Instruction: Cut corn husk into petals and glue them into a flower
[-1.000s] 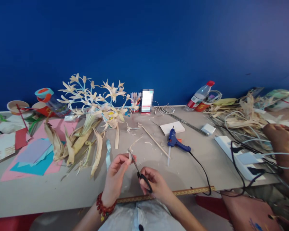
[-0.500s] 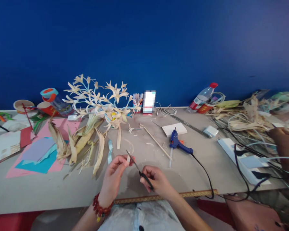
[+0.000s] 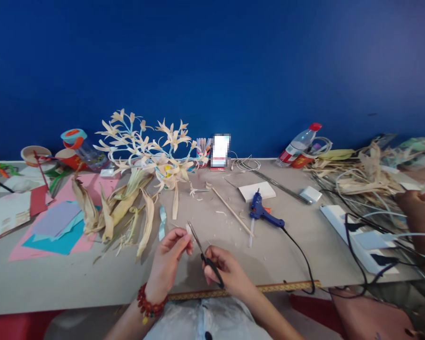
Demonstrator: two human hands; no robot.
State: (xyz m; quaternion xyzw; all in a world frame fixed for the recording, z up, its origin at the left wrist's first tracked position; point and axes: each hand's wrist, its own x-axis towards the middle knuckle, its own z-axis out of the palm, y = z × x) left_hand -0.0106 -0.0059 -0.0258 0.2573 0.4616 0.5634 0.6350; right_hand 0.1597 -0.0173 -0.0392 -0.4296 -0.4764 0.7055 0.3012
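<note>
The left hand (image 3: 168, 257) holds a small pale piece (image 3: 189, 229) in a narrow pinch between thumb and fingers, its tip poking out on the far side, apparently so that the part by the scissors (image 3: 205, 259) is exposed. The right hand (image 3: 224, 268) is closed around the black handles, with the blades slanting far and left right beside the piece; whether they touch it I cannot tell. Both hands are over the near part of the table (image 3: 286, 257), close to the body, which probably helps steady such fine work. The dried husks (image 3: 148, 226) lie to the left beside a pale blue ribbon (image 3: 162, 222), seemingly kept within the left hand's reach. To the right, the blue glue gun (image 3: 262, 212) rests with its nozzle pointing far, likely to keep the tip away from the fingers, and its cord loops off rightward. Pale flowers (image 3: 173, 137) stand farther back on the left, perhaps for protection from knocks, and the lit screen (image 3: 219, 148) faces the worker, presumably for easy viewing.
</note>
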